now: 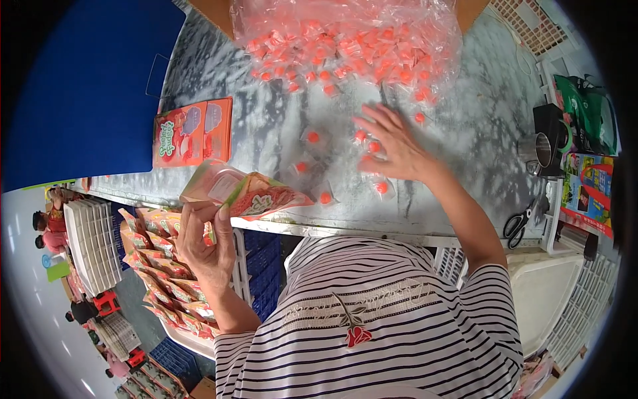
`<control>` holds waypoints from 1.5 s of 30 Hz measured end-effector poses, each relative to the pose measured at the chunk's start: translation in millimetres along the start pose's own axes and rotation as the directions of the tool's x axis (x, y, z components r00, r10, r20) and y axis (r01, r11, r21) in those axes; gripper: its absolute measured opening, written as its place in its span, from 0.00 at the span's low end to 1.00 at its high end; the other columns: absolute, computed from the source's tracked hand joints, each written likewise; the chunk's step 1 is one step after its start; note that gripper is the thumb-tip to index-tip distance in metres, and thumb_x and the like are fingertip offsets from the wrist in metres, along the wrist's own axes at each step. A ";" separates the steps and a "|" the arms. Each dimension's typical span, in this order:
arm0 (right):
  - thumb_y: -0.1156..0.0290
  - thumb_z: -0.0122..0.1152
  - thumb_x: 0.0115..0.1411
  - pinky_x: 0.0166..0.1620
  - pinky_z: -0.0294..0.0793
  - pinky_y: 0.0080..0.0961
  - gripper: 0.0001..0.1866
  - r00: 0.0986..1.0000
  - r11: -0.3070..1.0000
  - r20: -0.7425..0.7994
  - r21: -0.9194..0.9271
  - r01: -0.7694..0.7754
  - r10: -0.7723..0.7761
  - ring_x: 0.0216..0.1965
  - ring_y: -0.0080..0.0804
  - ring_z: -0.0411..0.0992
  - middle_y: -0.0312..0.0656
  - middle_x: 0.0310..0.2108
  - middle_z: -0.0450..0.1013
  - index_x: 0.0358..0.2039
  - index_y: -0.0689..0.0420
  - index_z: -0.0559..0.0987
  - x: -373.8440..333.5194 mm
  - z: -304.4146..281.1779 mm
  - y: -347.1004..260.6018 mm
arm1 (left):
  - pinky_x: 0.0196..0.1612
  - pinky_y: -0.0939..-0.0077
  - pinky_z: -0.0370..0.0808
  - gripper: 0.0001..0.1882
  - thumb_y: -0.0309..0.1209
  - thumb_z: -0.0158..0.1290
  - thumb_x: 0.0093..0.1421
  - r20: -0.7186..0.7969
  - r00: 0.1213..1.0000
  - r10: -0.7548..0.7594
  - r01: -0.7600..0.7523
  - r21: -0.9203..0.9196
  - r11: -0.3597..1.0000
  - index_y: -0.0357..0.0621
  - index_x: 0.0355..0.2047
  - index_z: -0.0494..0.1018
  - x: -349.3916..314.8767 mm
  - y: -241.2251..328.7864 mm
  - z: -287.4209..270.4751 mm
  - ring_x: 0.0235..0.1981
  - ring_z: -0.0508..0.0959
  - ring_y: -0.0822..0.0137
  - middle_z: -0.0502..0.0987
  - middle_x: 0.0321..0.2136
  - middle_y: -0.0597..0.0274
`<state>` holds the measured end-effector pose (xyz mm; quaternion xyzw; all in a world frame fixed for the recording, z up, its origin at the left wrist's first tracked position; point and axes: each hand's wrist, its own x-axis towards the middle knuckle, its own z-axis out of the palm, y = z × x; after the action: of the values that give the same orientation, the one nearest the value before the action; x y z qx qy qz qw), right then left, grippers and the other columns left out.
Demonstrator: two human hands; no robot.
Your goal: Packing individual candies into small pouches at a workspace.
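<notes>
My left hand (205,245) pinches the edge of an opened red and green printed pouch (269,197), which lies tilted at the table's front edge with its mouth spread. Over the table, my right hand (401,151) has its fingers spread above a few red candies in clear wrappers. One wrapped candy (381,188) lies just below its palm, and another candy (360,135) is by the fingers. More loose ones, such as a candy (313,137), rest between the two hands. Whether the right fingers touch any of them, I cannot tell.
A clear plastic bag (352,26) spills wrapped candies at the back. Flat pouches (193,132) are stacked at the left. Below, a crate holds filled pouches (169,272). Scissors (517,229) and a metal cup (533,150) sit at the right. Other people are at the far left.
</notes>
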<state>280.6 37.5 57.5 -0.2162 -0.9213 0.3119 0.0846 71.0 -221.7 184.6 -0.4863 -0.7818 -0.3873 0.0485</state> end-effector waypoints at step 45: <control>0.73 0.57 0.61 0.31 0.71 0.18 0.08 0.915 0.638 -0.403 0.700 0.321 -0.019 0.26 0.18 0.70 0.42 0.35 0.76 0.40 0.60 0.75 27.9 -79.4 -155.7 | 0.26 0.66 0.73 0.11 0.17 0.62 0.47 0.156 0.879 0.451 -0.415 -0.218 0.883 0.35 0.32 0.73 20.6 46.0 50.9 0.25 0.75 0.55 0.72 0.28 0.53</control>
<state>225.1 -18.0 216.0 -0.1251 -0.6925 0.6110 0.3627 112.2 -163.1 184.2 -0.6883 -0.6157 -0.3834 0.0109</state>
